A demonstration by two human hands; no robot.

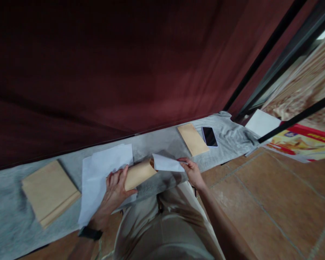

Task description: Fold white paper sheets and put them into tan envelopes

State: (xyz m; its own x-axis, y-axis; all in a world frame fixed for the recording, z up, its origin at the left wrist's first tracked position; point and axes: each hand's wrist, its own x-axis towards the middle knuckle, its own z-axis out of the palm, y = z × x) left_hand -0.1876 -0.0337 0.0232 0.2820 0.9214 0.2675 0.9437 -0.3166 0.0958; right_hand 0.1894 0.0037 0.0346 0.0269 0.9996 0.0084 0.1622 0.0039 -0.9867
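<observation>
My left hand (117, 186) is wrapped round the far end of a brown paper envelope (141, 174), whose open mouth faces right. Between the fingers of my right hand (192, 171) is a folded sheet of white paper (168, 163). Its left end sits at the envelope's mouth, seemingly just inside. Under and beside my left hand lie several loose white sheets (105, 166). Another brown envelope (193, 139) lies flat beyond my right hand, beside a dark-screened phone (209, 137).
A stack of brown envelopes (50, 191) rests at the left on the grey cloth (5, 202). Behind the narrow surface hangs a dark red curtain (124, 90). Black metal bars (265, 54) and a colourful printed box (306, 141) stand at the right, above a tiled floor (260, 195).
</observation>
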